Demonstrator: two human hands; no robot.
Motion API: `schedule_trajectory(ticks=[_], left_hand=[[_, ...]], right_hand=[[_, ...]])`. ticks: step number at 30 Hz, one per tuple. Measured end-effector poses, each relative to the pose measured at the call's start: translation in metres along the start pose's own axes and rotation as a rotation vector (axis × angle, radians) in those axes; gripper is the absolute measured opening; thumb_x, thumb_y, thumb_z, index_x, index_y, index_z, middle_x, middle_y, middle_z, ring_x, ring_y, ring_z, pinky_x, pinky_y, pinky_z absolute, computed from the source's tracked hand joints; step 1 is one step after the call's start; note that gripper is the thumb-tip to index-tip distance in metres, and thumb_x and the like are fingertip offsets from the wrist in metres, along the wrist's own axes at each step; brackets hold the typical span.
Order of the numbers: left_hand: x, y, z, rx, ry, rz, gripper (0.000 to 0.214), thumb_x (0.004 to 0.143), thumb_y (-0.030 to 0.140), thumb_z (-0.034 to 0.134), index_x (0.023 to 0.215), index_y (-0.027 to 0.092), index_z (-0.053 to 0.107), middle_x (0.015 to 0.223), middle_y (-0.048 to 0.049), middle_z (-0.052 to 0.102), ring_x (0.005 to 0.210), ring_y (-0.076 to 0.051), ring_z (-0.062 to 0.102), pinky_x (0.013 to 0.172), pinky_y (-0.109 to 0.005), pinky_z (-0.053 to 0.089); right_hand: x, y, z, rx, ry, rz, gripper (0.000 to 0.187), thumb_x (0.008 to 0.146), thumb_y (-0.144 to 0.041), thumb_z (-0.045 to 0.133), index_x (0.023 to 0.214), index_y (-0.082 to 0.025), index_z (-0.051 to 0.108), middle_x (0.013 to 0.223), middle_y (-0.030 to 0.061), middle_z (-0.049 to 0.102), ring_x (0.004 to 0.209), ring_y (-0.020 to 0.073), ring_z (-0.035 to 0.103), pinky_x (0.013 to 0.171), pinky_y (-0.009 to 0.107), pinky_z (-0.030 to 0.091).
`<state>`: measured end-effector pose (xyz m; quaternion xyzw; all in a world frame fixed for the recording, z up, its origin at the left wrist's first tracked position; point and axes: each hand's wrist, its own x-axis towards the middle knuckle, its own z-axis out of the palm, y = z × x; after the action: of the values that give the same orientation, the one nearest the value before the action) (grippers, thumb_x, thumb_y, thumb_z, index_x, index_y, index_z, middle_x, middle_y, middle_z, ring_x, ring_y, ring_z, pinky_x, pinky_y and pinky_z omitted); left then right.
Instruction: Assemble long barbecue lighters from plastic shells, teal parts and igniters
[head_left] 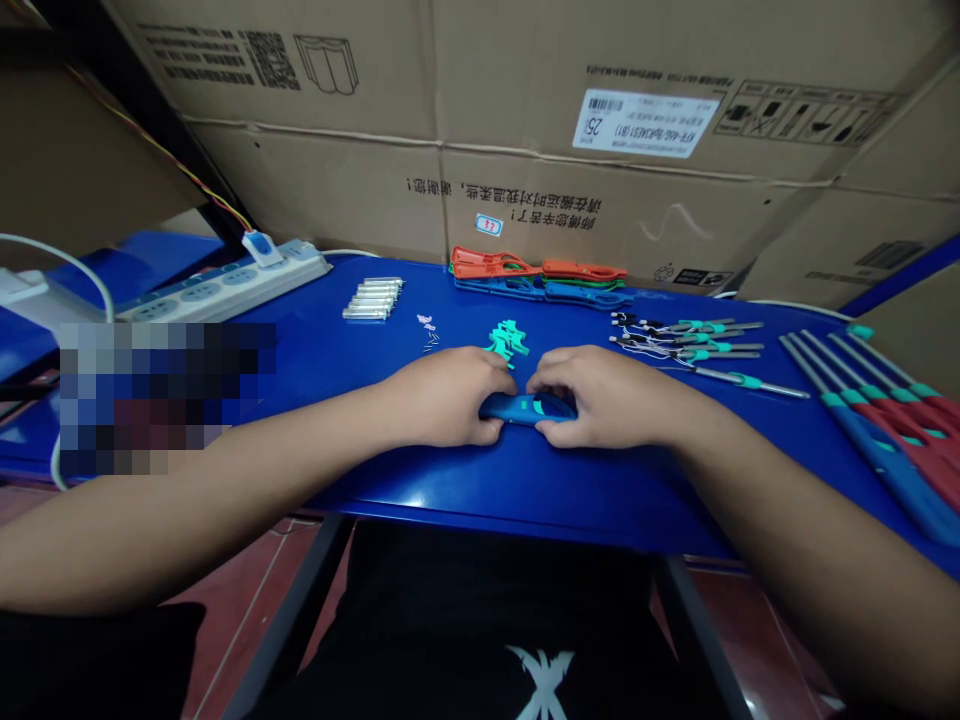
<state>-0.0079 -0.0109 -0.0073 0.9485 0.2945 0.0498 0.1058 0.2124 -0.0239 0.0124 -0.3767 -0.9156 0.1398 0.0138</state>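
Observation:
A blue lighter handle (517, 407) with green parts on it lies sideways between my hands, just above or on the blue tabletop; I cannot tell which. My left hand (454, 400) is closed on its left end, thumb and fingers pinching it. My right hand (592, 398) grips the right end in the same way. The fingers hide both ends. Right behind my hands is a loose pile of small green plastic pieces (508, 338). Long lighters with metal tubes and red handles (911, 420) lie at the right, with a blue-handled lighter (874, 455) beside them.
Orange handle shells (495, 264) and blue shells (540, 290) are stacked against a large cardboard box (360, 180). Metal tubes with wires (712, 345) lie right of centre. Silvery cylinders (373, 298), tiny springs (430, 340) and a power strip (225, 285) are at the left.

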Motion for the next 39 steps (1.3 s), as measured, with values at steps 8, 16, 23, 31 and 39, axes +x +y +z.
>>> schedule_trajectory(ticks=[8,16,23,31,39], left_hand=[[-0.002,-0.006,-0.005,-0.033,-0.006,0.048,0.034,0.086,0.037,0.071,0.114,0.018,0.073,0.107,-0.0090,0.072,0.099,-0.023,0.068,0.088,-0.034,0.052],[0.000,-0.011,-0.001,-0.103,0.000,0.047,0.031,0.083,0.034,0.077,0.112,0.021,0.075,0.100,-0.0068,0.072,0.095,-0.022,0.068,0.084,-0.033,0.052],[-0.001,-0.013,-0.004,-0.148,-0.042,-0.006,0.034,0.085,0.038,0.075,0.114,0.020,0.072,0.110,-0.0069,0.070,0.100,-0.021,0.066,0.087,-0.032,0.049],[-0.004,-0.011,-0.011,-0.148,-0.148,-0.092,0.040,0.081,0.043,0.078,0.113,0.021,0.068,0.108,-0.0050,0.068,0.094,-0.020,0.063,0.078,-0.028,0.045],[-0.006,-0.003,-0.012,-0.141,-0.135,-0.036,0.026,0.090,0.042,0.065,0.102,0.019,0.060,0.086,-0.0018,0.065,0.074,-0.016,0.058,0.064,-0.025,0.038]], right_hand=[[-0.001,-0.001,-0.001,-0.008,-0.032,0.044,0.035,0.083,-0.035,0.072,0.114,-0.018,0.074,0.104,0.0081,0.070,0.085,0.0197,0.063,0.074,0.030,0.046],[0.003,-0.008,0.006,-0.060,-0.040,0.119,0.035,0.082,-0.037,0.076,0.113,-0.020,0.076,0.103,0.0085,0.071,0.093,0.0239,0.064,0.078,0.033,0.046],[-0.023,0.020,-0.021,0.077,0.063,0.113,0.033,0.086,-0.046,0.068,0.107,-0.021,0.074,0.104,0.0067,0.073,0.087,0.0204,0.066,0.074,0.031,0.047],[-0.065,0.047,-0.032,0.094,-0.284,0.276,0.023,0.080,-0.043,0.070,0.092,-0.023,0.070,0.087,0.0025,0.070,0.073,0.0182,0.063,0.062,0.028,0.044],[-0.039,0.024,-0.011,-0.041,-0.063,0.062,0.005,0.083,-0.023,0.063,0.087,-0.020,0.065,0.084,0.0027,0.069,0.073,0.0165,0.058,0.063,0.027,0.036]])
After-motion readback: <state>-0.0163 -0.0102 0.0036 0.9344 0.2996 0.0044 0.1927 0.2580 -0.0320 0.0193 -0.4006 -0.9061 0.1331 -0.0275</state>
